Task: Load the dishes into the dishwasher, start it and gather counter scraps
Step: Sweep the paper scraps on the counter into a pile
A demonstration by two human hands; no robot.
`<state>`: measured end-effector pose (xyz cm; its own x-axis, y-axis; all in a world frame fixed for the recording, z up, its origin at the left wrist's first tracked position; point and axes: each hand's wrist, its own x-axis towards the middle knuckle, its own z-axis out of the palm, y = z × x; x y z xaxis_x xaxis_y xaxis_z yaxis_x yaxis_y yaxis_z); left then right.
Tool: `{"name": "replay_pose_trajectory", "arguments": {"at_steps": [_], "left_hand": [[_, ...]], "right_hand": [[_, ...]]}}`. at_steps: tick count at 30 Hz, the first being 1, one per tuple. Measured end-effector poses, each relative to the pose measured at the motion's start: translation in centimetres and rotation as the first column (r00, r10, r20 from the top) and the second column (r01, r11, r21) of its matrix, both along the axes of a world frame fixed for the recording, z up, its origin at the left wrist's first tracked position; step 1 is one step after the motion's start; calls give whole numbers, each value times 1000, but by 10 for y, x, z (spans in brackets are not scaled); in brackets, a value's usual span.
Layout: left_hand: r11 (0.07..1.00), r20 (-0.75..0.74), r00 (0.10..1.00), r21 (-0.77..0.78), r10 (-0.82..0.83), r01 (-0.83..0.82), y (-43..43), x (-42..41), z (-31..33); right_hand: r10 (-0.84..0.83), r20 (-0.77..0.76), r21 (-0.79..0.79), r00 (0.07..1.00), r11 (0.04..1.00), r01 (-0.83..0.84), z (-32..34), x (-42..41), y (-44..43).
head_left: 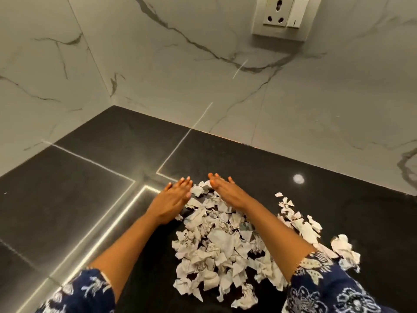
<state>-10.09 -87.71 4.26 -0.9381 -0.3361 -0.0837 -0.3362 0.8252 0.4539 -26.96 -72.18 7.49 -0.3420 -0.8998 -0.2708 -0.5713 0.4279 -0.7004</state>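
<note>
Partly, the paper scraps (pixel 216 242) on the dark counter (pixel 90 177) are hidden by the right forearm (pixel 270 224); both sleeves (pixel 327 288) are cut off below. The left hand (pixel 172 198) and right hand (pixel 226 189) are spread flat, fingers straight, flanking the pile's far end; nothing is gripped.

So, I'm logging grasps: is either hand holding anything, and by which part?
Nothing is held. The left hand and right hand are stretched out, fingers straight, at the far edge of the paper scraps on the black counter.
</note>
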Motion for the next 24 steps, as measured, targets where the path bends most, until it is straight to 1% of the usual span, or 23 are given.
{"name": "replay_pose_trajectory", "arguments": {"at_steps": [2, 4, 5, 7, 9, 10, 12, 13, 14, 15, 17, 20, 24], "left_hand": [[999, -14, 999, 23, -42, 42, 17, 3, 2], [993, -86, 996, 115, -7, 17, 31, 10, 3], [983, -141, 989, 183, 53, -26, 35, 15, 3], [941, -220, 946, 292, 239, -170, 43, 24, 7], [897, -204, 905, 329, 374, -296, 51, 29, 10], [897, -188, 904, 306, 384, -317, 52, 29, 10], [945, -168, 938, 178, 305, -275, 53, 25, 8], [961, -159, 951, 119, 265, -248, 55, 22, 6], [965, -153, 954, 88, 260, -249, 56, 18, 2], [960, -148, 949, 82, 279, -269, 57, 14, 0], [949, -134, 941, 89, 312, -302, 65, 3, -3], [955, -99, 951, 71, 294, -288, 79, -22, -3], [973, -78, 970, 48, 231, -227, 102, -51, -2]], "right_hand": [[-28, 99, 13, 995, 1000, 27, 9, 7, 15], [-133, 156, -35, 979, 990, 140, 14, 5, 38], [-204, 161, -92, 966, 971, 220, 17, 2, 54], [-380, 140, -207, 914, 892, 402, 15, -8, 94], [-557, 60, -209, 828, 804, 556, 10, -15, 150], [-626, -10, -189, 780, 767, 613, 7, -16, 178], [-726, -175, -142, 665, 687, 713, -2, -17, 233], [-754, -232, -109, 615, 648, 754, -7, -17, 253], [-765, -270, -73, 585, 622, 780, -11, -18, 264], [-760, -297, -47, 578, 616, 786, -15, -19, 267], [-730, -318, -43, 605, 649, 760, -20, -21, 255], [-652, -329, -62, 683, 737, 674, -21, -26, 212], [-521, -341, -47, 783, 841, 540, -20, -20, 157]]}}
